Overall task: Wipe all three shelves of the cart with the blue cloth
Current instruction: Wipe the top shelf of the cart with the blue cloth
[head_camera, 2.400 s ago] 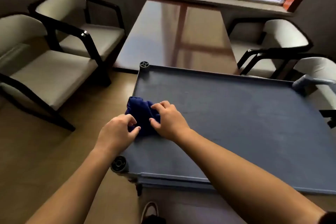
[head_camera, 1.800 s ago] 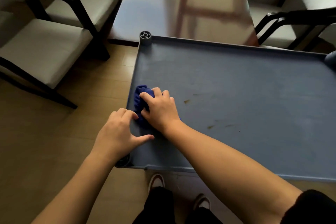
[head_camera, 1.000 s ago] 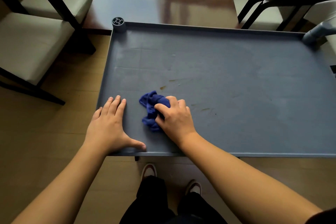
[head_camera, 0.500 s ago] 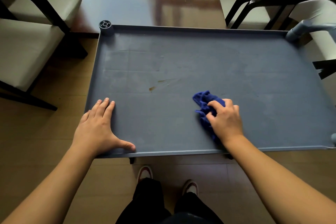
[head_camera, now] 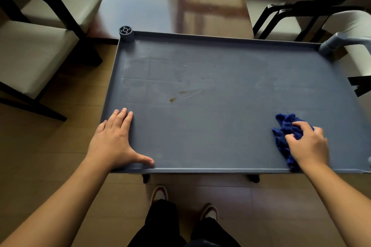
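Observation:
The cart's grey top shelf point(head_camera: 220, 126) fills the middle of the view, with a raised rim and a brown smear point(head_camera: 180, 96) left of centre. A crumpled blue cloth point(head_camera: 283, 132) lies on the shelf near the front right corner. My right hand point(head_camera: 307, 144) presses down on the cloth and grips it. At the front left corner my left hand point(head_camera: 114, 140) lies flat on the shelf, fingers spread, thumb along the front rim. The lower shelves are hidden under the top one.
A glossy table point(head_camera: 174, 0) stands just behind the cart. Black-framed chairs with pale seats stand at the left point(head_camera: 30, 52) and at the right point(head_camera: 313, 6). The cart's handle point(head_camera: 341, 40) rises at the back right corner. My shoes point(head_camera: 160, 194) are on the wooden floor below.
My right hand has slid the cloth along the front of the shelf from the left side to the right corner. My left hand went from the cloth to the front left corner and stays flat there.

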Available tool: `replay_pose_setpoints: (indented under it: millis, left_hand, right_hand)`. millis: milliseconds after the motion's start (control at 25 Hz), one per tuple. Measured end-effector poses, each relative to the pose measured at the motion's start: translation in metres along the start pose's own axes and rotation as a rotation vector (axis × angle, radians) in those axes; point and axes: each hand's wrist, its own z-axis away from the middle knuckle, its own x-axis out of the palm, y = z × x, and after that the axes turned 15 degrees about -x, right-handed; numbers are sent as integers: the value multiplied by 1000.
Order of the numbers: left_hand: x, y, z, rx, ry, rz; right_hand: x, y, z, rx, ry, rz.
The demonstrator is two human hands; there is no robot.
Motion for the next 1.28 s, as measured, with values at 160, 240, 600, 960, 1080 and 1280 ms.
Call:
replay_pose_setpoints:
  millis: [160, 240, 600, 960, 1080, 1280]
  left_hand:
    - [-10, 5, -7, 2, 15, 7]
    - [-18, 10, -17, 7, 64, 0]
    - [-23, 14, -67, -25, 7, -87]
    - [-4, 10, -75, -22, 74, -52]
    - [-5, 11, -75, -26, 78, -39]
    - [-5, 11, -74, -37, 80, -32]
  right_hand:
    - [-2, -52, -2, -102, 132, -175]
    - [1, -97, -4, -194, 183, -261]
    - [60, -310, 7, -660, 38, -419]
    - [125, -358, 14, -793, -41, 39]
    - [122, -349, 3, -840, 10, 44]
    - [113, -314, -16, -762, -2, 78]
